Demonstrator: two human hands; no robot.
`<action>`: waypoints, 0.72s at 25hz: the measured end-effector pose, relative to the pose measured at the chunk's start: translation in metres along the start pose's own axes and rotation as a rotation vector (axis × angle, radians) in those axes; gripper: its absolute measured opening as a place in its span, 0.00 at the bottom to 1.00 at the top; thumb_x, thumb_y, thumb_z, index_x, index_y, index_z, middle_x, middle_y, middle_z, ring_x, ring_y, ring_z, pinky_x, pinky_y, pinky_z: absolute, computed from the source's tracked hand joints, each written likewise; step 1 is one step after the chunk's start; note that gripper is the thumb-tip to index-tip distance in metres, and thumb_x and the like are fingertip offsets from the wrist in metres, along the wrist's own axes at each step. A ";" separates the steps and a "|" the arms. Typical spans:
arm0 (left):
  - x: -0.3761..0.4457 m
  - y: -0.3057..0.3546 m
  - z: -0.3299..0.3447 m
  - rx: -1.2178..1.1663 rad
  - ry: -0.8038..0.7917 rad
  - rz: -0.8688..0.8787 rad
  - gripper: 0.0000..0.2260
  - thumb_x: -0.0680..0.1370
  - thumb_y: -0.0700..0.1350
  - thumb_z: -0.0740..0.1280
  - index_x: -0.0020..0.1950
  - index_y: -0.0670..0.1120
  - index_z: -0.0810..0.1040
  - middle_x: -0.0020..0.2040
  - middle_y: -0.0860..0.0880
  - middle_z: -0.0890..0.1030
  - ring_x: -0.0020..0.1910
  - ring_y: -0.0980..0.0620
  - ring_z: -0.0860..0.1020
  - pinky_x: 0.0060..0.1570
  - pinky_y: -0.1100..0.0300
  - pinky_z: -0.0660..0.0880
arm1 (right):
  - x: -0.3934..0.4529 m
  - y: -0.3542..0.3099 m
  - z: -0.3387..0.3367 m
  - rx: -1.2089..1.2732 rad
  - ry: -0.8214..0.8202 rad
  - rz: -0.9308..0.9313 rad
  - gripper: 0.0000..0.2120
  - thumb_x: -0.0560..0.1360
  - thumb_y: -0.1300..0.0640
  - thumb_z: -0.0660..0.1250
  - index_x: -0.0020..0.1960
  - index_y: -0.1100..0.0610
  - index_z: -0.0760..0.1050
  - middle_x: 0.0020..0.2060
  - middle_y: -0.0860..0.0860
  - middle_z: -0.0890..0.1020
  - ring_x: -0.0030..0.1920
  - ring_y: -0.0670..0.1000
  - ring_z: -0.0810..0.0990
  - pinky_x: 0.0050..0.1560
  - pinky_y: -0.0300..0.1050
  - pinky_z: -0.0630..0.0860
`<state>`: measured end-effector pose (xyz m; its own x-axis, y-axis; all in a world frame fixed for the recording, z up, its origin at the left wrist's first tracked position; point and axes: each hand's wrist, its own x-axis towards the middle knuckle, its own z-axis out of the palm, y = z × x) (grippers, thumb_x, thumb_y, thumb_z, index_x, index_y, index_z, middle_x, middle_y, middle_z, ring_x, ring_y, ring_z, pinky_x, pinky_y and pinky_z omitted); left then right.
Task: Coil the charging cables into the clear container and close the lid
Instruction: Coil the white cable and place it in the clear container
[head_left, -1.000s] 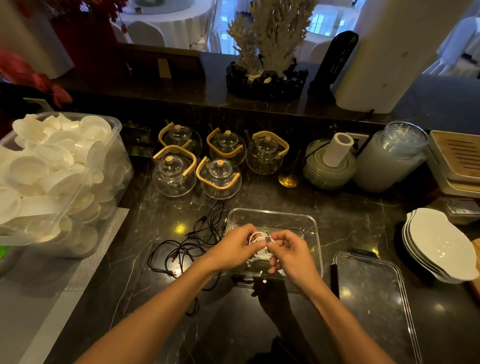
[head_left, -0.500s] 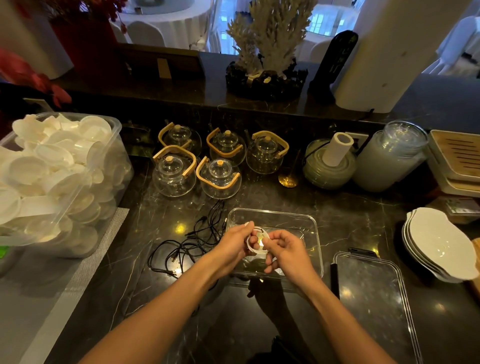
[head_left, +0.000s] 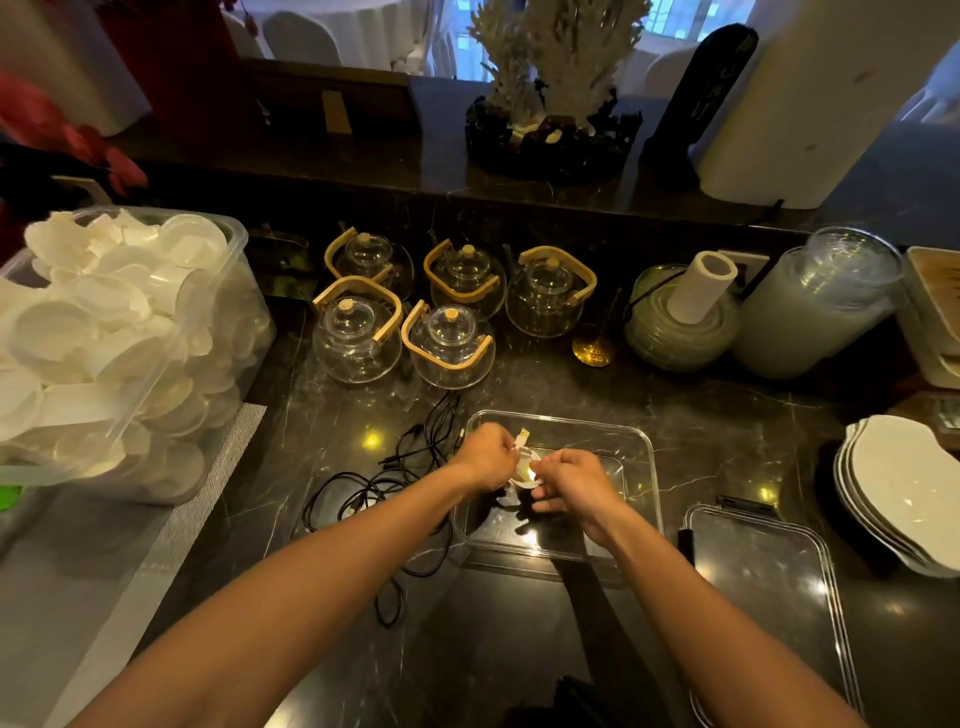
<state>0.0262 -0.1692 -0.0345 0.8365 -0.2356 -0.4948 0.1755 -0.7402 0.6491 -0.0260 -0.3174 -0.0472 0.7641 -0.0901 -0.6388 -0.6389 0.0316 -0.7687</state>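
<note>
Dark counter (head_left: 727, 415), hands (head_left: 485, 460) coiling white cable (head_left: 524, 475)

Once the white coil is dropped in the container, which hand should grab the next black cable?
Left. The black cables lie tangled on the counter just left of the clear container, beside the left hand. The right hand would have to cross over.

Dark marble counter (head_left: 727, 415), clear container (head_left: 644, 457), lid (head_left: 769, 582), black cables (head_left: 384, 483), teapots (head_left: 447, 343)

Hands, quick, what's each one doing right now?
Left hand: closed on the white cable.
Right hand: closed on the same white cable.
</note>
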 end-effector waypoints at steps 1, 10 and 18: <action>0.003 0.002 0.001 0.076 0.019 0.008 0.06 0.78 0.39 0.65 0.46 0.40 0.81 0.44 0.43 0.84 0.45 0.46 0.82 0.46 0.53 0.77 | 0.006 0.002 0.000 -0.031 0.011 0.006 0.04 0.80 0.63 0.68 0.52 0.64 0.76 0.36 0.55 0.80 0.30 0.48 0.80 0.30 0.41 0.81; 0.018 0.010 0.005 0.657 -0.018 0.182 0.10 0.77 0.35 0.67 0.59 0.38 0.77 0.59 0.36 0.80 0.60 0.36 0.79 0.56 0.48 0.76 | 0.048 0.028 0.011 -0.308 0.115 -0.027 0.11 0.80 0.62 0.69 0.40 0.59 0.73 0.33 0.60 0.80 0.20 0.48 0.77 0.22 0.43 0.77; 0.019 0.009 -0.005 0.584 0.024 0.225 0.12 0.77 0.33 0.63 0.59 0.40 0.79 0.57 0.38 0.82 0.57 0.38 0.81 0.55 0.48 0.78 | 0.058 0.026 0.022 -0.202 0.212 -0.042 0.05 0.81 0.68 0.63 0.47 0.61 0.73 0.38 0.60 0.81 0.25 0.50 0.79 0.26 0.46 0.80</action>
<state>0.0461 -0.1768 -0.0353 0.8325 -0.4165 -0.3652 -0.3134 -0.8978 0.3095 0.0032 -0.3002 -0.1049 0.7680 -0.2939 -0.5690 -0.6283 -0.1734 -0.7584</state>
